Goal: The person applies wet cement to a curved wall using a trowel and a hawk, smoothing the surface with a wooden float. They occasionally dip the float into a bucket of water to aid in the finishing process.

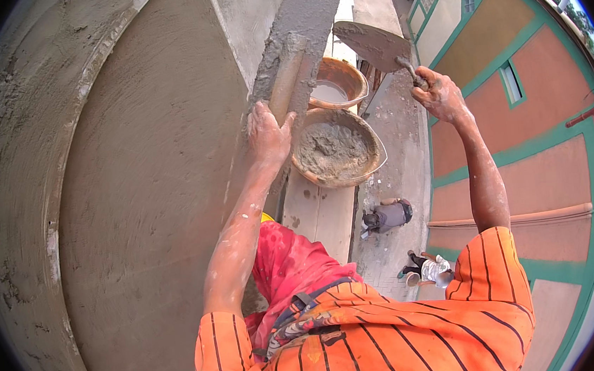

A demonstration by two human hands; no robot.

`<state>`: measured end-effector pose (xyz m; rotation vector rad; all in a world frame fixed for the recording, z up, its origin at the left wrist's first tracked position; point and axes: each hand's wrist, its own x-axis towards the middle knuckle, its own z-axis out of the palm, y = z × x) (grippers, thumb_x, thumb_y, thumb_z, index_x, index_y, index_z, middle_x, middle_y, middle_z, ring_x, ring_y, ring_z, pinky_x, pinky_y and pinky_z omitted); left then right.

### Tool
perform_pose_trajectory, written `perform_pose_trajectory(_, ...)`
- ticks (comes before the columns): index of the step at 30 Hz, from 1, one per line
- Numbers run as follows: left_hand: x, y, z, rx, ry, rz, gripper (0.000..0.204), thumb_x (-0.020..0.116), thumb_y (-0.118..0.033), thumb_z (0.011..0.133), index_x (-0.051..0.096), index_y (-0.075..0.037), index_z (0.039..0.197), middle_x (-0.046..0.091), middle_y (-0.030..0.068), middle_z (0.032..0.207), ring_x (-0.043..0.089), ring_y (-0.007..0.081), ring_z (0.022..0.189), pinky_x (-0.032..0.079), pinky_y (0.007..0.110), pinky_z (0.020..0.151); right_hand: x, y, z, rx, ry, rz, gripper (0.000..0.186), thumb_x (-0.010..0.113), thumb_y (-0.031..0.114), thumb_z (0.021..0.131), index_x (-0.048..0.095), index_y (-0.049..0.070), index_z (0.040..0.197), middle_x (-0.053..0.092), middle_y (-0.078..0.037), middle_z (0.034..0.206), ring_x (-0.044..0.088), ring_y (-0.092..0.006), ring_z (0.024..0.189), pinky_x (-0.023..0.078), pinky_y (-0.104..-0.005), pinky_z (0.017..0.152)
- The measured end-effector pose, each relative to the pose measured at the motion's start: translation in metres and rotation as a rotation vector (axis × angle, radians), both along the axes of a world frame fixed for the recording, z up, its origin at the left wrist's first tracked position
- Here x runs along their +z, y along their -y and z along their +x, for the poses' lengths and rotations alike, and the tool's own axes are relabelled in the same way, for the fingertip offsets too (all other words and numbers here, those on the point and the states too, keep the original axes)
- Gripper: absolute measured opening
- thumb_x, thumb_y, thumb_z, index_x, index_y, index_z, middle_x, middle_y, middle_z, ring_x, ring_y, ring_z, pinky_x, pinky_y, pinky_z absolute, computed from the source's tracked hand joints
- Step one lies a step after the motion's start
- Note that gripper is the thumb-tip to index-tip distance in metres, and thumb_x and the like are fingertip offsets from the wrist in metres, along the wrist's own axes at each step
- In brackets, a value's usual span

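My left hand (pixel 269 137) is closed around the lower end of a long plastering float (pixel 315 6). Its board is coated in wet grey mortar, and a bar handle (pixel 289 76) runs along the side facing me. My right hand (pixel 441 95) grips the handle of a pointed trowel (pixel 371 43), whose smeared blade points left toward the float's upper part, with a small gap between them. Below the trowel stands a basin of water (pixel 349 75). Nearer to me, a second basin (pixel 325 180) holds lumpy grey mortar. Both forearms are spattered with mortar.
A freshly plastered wall (pixel 147 163) rises close on my left, with a raised strip along it. The basins stand on narrow scaffold planks (pixel 321 215). Far below on the paving are a bent person (pixel 388 216) and another person (pixel 431 270) beside a bucket. A painted building (pixel 522 180) stands right.
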<state>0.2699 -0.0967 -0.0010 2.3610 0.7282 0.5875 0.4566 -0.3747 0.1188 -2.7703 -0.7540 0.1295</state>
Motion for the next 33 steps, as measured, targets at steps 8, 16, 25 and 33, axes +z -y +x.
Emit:
perform_pose_trajectory(8,0.041,0.024,0.038,-0.074,0.232,-0.072,0.06,0.075,-0.035,0.082,0.045,0.007,0.113,0.055,0.0259,0.107,0.051,0.0414,0.108,0.04,0.049,0.094,-0.042,0.006,-0.027,0.117,0.118,-0.015,0.021,0.059,0.022,0.081,0.049,0.008,0.094,0.063,-0.02,0.079,0.062,-0.0409,0.08,0.048,-0.0499,0.069)
perform_pose_trajectory(16,0.026,0.031,0.044,-0.053,0.33,-0.119,0.064,0.071,-0.047,0.083,0.046,0.006,0.109,0.055,0.0262,0.103,0.052,0.042,0.102,0.041,0.049,0.09,-0.068,0.008,-0.05,0.103,0.164,0.078,0.02,0.059,0.019,0.082,0.048,0.009,0.095,0.064,-0.016,0.081,0.063,-0.039,0.078,0.048,-0.0488,0.065)
perform_pose_trajectory(25,0.033,0.03,0.068,-0.007,0.499,-0.123,0.065,0.07,-0.048,0.084,0.046,0.007,0.107,0.054,0.0271,0.101,0.052,0.0429,0.101,0.042,0.05,0.089,-0.113,0.024,-0.058,0.324,0.191,-0.106,0.02,0.063,0.019,0.082,0.051,0.011,0.095,0.062,-0.01,0.079,0.065,-0.0338,0.076,0.051,-0.0458,0.066)
perform_pose_trajectory(33,0.073,-0.032,0.04,-0.037,0.114,-0.04,0.048,0.07,-0.015,0.079,0.049,0.002,0.118,0.057,0.0229,0.111,0.053,0.0405,0.111,0.044,0.048,0.096,-0.13,0.04,-0.05,0.061,0.038,-0.117,0.021,0.062,0.024,0.078,0.054,0.014,0.095,0.067,-0.011,0.083,0.065,-0.0349,0.083,0.05,-0.0468,0.071)
